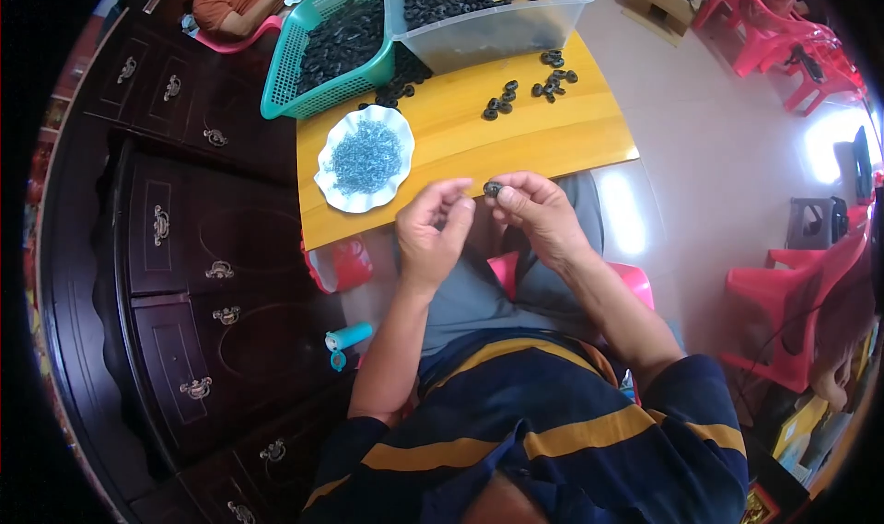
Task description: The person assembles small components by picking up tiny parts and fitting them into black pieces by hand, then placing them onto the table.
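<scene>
A striped shirt (571, 432) sits nearest. The right hand (545, 218) pinches a small dark piece (493, 190); I cannot tell whether the curled left hand (429, 236) grips anything.

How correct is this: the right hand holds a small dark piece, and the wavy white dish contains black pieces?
Not fully: the head view shows small pale bluish pieces in the wavy white dish, not black ones. The right hand holds a small dark piece.

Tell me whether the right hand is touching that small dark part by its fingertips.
Touching. The head view shows the right hand pinching the small dark part between thumb and fingers.
</scene>
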The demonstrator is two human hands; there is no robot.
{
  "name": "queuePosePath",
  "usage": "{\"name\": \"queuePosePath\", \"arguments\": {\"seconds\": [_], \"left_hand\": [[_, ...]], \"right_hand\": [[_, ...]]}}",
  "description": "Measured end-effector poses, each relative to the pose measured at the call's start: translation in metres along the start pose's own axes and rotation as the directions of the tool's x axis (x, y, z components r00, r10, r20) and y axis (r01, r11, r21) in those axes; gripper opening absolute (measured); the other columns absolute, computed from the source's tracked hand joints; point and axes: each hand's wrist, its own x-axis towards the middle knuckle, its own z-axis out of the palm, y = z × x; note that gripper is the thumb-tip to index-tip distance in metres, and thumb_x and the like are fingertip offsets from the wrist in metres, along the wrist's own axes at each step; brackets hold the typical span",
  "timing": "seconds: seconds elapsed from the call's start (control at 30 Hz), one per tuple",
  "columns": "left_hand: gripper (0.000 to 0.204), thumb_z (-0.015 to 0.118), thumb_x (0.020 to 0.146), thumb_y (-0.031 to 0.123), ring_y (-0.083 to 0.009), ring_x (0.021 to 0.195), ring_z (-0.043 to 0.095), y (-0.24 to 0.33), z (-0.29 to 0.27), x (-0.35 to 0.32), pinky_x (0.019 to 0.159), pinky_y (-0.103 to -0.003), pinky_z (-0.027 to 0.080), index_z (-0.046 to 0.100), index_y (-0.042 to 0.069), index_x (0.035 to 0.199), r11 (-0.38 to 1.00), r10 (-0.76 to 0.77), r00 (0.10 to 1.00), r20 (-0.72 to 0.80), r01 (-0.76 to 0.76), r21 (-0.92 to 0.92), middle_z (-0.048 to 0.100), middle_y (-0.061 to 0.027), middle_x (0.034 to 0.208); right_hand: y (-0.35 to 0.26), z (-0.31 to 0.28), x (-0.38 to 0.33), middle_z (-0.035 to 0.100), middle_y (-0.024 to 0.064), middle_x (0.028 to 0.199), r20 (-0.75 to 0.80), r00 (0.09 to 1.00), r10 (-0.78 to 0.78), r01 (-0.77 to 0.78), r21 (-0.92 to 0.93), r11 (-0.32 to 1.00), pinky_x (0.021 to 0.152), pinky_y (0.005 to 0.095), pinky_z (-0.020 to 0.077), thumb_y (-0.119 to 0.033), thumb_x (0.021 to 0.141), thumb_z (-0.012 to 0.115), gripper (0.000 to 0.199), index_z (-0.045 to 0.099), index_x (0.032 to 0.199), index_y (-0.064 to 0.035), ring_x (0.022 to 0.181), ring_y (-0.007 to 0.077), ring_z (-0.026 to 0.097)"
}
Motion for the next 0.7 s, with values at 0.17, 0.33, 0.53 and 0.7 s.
{"name": "queuePosePath", "arguments": {"seconds": [0.17,0.33,0.53,0.7], "left_hand": [[0.022,0.067,0.087,0.0,-0.0101,0.073,0.066,0.021,0.008,0.001,0.068,-0.023,0.053,0.07,0.0,0.11,0.988,-0.004,0.992,0.126,-0.016,0.154,0.069,-0.0075,0.084],[0.023,0.068,0.089,0.0,-0.0063,0.072,0.062,0.01,0.001,0.006,0.067,-0.022,0.052,0.068,-0.001,0.111,0.992,-0.002,1.0,0.01,0.001,0.127,0.068,-0.0036,0.084],[0.019,0.066,0.095,0.005,-0.0063,0.076,0.063,0.015,0.002,0.009,0.071,-0.021,0.053,0.066,-0.002,0.112,0.965,-0.196,0.979,0.052,0.202,-0.165,0.069,-0.0021,0.089],[0.02,0.065,0.096,0.008,-0.0096,0.076,0.065,0.01,0.003,0.009,0.071,-0.023,0.054,0.067,-0.002,0.113,0.934,-0.249,0.965,0.083,0.262,-0.242,0.069,-0.0051,0.089]], "right_hand": [[-0.001,0.0,0.001,0.073,0.0068,0.097,0.009,0.999,0.054,-0.054,0.107,0.993,0.076,0.023,0.056,-0.011,0.095,0.069,0.021,0.065,0.114,-0.0021,0.081,0.0106,0.068],[-0.006,-0.003,-0.001,0.072,0.0077,0.097,-0.002,0.998,0.062,-0.061,0.145,0.988,0.074,0.0229,0.0559,-0.012,0.096,0.068,0.021,0.064,0.114,-0.0036,0.081,0.0109,0.068],[-0.007,-0.001,-0.002,0.071,0.0082,0.098,-0.024,0.998,0.058,-0.054,0.145,0.988,0.075,0.0236,0.0556,-0.011,0.096,0.067,0.021,0.062,0.115,-0.0037,0.081,0.0108,0.067],[-0.005,-0.002,-0.003,0.071,0.0072,0.097,-0.021,0.999,0.041,-0.039,0.074,0.996,0.076,0.023,0.0542,-0.011,0.096,0.066,0.021,0.062,0.115,-0.0028,0.082,0.0103,0.066]]}}
